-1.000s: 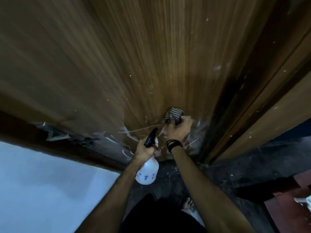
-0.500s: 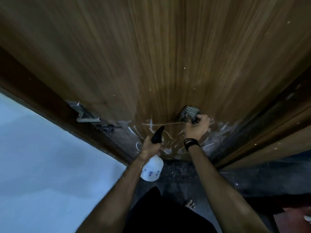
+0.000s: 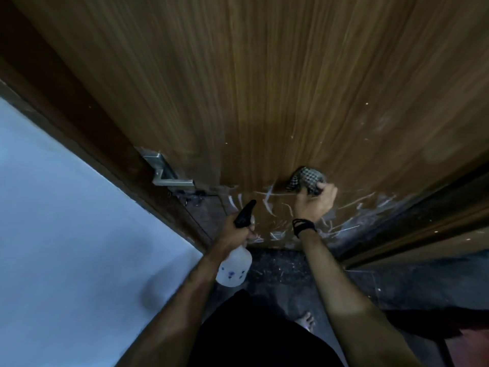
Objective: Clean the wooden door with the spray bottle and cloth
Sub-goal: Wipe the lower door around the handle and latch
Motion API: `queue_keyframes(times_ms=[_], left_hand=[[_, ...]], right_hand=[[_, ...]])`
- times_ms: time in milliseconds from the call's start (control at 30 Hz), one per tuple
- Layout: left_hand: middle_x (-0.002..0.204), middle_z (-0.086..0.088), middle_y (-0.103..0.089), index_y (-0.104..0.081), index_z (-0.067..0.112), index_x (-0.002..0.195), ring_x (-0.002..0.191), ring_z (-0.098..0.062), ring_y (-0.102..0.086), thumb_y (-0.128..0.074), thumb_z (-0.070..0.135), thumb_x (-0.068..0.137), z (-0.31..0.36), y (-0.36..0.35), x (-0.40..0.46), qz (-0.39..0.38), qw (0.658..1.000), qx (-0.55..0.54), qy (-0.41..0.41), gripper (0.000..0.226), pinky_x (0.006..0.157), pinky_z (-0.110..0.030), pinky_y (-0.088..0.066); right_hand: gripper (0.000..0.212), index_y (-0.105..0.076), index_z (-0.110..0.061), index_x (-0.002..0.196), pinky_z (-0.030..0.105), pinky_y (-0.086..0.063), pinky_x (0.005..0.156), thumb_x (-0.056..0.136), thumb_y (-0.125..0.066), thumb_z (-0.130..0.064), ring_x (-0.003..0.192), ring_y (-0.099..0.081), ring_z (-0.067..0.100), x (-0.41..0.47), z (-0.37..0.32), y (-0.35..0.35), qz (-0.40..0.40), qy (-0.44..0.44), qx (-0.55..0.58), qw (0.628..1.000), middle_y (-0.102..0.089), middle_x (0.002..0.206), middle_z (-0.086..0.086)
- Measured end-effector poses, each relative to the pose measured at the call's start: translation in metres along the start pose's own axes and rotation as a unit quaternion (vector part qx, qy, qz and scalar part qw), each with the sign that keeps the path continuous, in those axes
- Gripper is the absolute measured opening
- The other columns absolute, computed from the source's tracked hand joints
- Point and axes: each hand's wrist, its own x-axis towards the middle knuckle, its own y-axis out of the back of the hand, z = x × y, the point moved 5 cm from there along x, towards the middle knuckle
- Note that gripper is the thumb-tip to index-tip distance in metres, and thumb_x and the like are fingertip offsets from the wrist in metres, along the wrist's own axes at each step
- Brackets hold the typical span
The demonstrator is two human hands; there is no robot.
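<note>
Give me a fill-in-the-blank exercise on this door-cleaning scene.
1. The left hand holds the ____.
2. The right hand presses a checked ____ on the door.
3. The bottle's nozzle is ____ in colour.
4. The right wrist wears a black ____.

Missing: bottle; cloth; black; band

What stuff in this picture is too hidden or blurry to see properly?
- Head view: most of the checked cloth is bunched inside the right hand.
- Spray bottle trigger: covered by the left hand.
- Wooden door top: cut off by the edge, grain motion-blurred.
</note>
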Motion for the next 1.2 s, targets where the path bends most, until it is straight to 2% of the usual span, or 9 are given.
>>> queue_keyframes(times_ms=[133, 233, 433, 567, 733, 900, 1033, 1100, 1200], left_hand=[[0.069, -0.003, -0.057, -0.063, 0.018, 0.085, 0.046, -0.01, -0.05, -0.057, -0.021, 0.085, 0.001, 0.026, -0.008, 0.029, 0.999, 0.022, 0.001, 0.04, 0.043, -0.022, -0.039], [0.067, -0.004, -0.058, -0.061, 0.012, 0.078, 0.041, -0.007, -0.049, -0.053, -0.02, 0.087, -0.001, 0.048, -0.009, 0.058, 0.998, 0.022, 0.003, 0.034, 0.041, -0.019, -0.039], [0.063, 0.0, -0.058, -0.061, 0.012, 0.075, 0.043, -0.005, -0.052, -0.058, -0.017, 0.089, -0.013, 0.069, -0.002, 0.067, 0.998, 0.01, 0.015, 0.032, 0.044, -0.017, -0.041], [0.065, -0.003, -0.057, -0.06, 0.012, 0.075, 0.039, -0.004, -0.049, -0.067, -0.017, 0.083, -0.025, 0.066, -0.001, 0.06, 0.997, 0.006, 0.044, 0.031, 0.043, -0.021, -0.041], [0.068, -0.005, -0.059, -0.063, 0.014, 0.078, 0.048, -0.013, -0.05, -0.064, -0.02, 0.08, -0.032, 0.073, 0.002, 0.098, 0.993, -0.042, 0.044, 0.034, 0.047, -0.023, -0.041], [0.067, -0.008, -0.058, -0.068, 0.015, 0.095, 0.046, -0.015, -0.048, -0.067, -0.016, 0.078, -0.043, 0.084, 0.004, 0.159, 0.98, -0.098, 0.069, 0.036, 0.053, -0.03, -0.041], [0.07, -0.005, -0.06, -0.065, 0.028, 0.084, 0.058, -0.021, -0.054, -0.062, -0.018, 0.079, -0.041, 0.078, 0.005, 0.178, 0.973, -0.137, 0.047, 0.046, 0.05, -0.028, -0.041], [0.07, -0.004, -0.062, -0.065, 0.025, 0.083, 0.063, -0.025, -0.058, -0.062, -0.018, 0.082, -0.04, 0.077, 0.004, 0.197, 0.968, -0.152, 0.044, 0.043, 0.048, -0.027, -0.042], [0.074, -0.004, -0.063, -0.059, 0.032, 0.082, 0.062, -0.026, -0.06, -0.055, -0.018, 0.087, -0.04, 0.078, 0.003, 0.228, 0.958, -0.168, 0.035, 0.051, 0.047, -0.029, -0.042]], right_hand=[[0.036, -0.054, -0.001, 0.084, 0.028, -0.037, 0.074, 0.056, -0.072, 0.014, 0.083, -0.044, 0.013, -0.052, -0.007, -0.055, -0.142, 0.008, -0.031, 0.989, -0.056, 0.086, 0.017], [0.036, -0.054, -0.002, 0.085, 0.029, -0.039, 0.074, 0.057, -0.072, 0.013, 0.083, -0.048, 0.018, -0.06, -0.018, -0.062, -0.134, -0.001, -0.028, 0.991, -0.055, 0.087, 0.016], [0.028, -0.056, 0.0, 0.082, 0.021, -0.035, 0.073, 0.062, -0.072, 0.009, 0.081, -0.043, 0.008, -0.027, -0.051, -0.035, -0.039, 0.071, -0.01, 0.997, -0.053, 0.084, 0.014], [0.03, -0.055, -0.002, 0.084, 0.029, -0.043, 0.075, 0.063, -0.071, 0.012, 0.084, -0.048, 0.015, -0.042, -0.041, -0.048, -0.101, 0.089, -0.045, 0.99, -0.053, 0.089, 0.014], [0.031, -0.063, -0.009, 0.086, 0.037, -0.05, 0.061, 0.063, -0.082, -0.001, 0.079, -0.06, 0.026, -0.079, -0.039, -0.094, -0.296, 0.14, -0.109, 0.938, -0.061, 0.094, 0.01], [0.016, -0.066, -0.008, 0.085, 0.033, -0.05, 0.056, 0.069, -0.07, -0.007, 0.074, -0.062, 0.031, -0.078, -0.065, -0.106, -0.337, 0.289, -0.106, 0.89, -0.062, 0.09, 0.011], [0.025, -0.068, -0.008, 0.084, 0.034, -0.054, 0.05, 0.08, -0.052, -0.027, 0.074, -0.067, 0.031, -0.083, -0.045, -0.12, -0.414, 0.423, -0.137, 0.794, -0.065, 0.094, 0.013], [0.015, -0.07, -0.01, 0.084, 0.032, -0.052, 0.046, 0.075, -0.067, -0.021, 0.071, -0.068, 0.029, -0.085, -0.036, -0.129, -0.439, 0.449, -0.159, 0.762, -0.066, 0.097, 0.011], [0.022, -0.071, -0.013, 0.087, 0.031, -0.053, 0.048, 0.068, -0.081, -0.009, 0.075, -0.068, 0.027, -0.096, -0.047, -0.146, -0.439, 0.492, -0.136, 0.739, -0.067, 0.101, 0.009]])
